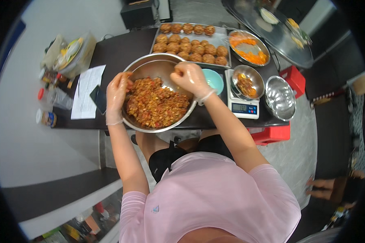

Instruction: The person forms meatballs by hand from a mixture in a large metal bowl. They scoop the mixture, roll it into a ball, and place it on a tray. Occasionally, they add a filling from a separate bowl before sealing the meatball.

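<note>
A large stainless steel mixing bowl [144, 63] sits before me, its near rim past the table's front edge. Inside lies a chunky red-brown mixture [158, 103] with nut-like bits, heaped towards the near side. Both hands wear clear disposable gloves. My left hand [117, 91] is at the bowl's left rim, its fingers bent over the inside; whether it grips the rim is not plain. Over the right far rim, my right hand [190, 77] is curled like a fist, and its palm is hidden. Beyond the bowl, a metal tray [205, 40] carries rows of round brown balls [187, 48].
On the right are a digital scale [243, 107] bearing a small filled steel bowl [258, 79], a turquoise bowl [216, 80], an empty steel bowl [280, 98] and an orange-filled pan [266, 50]. Paper [86, 97], a phone [99, 98] and jars [45, 118] lie left.
</note>
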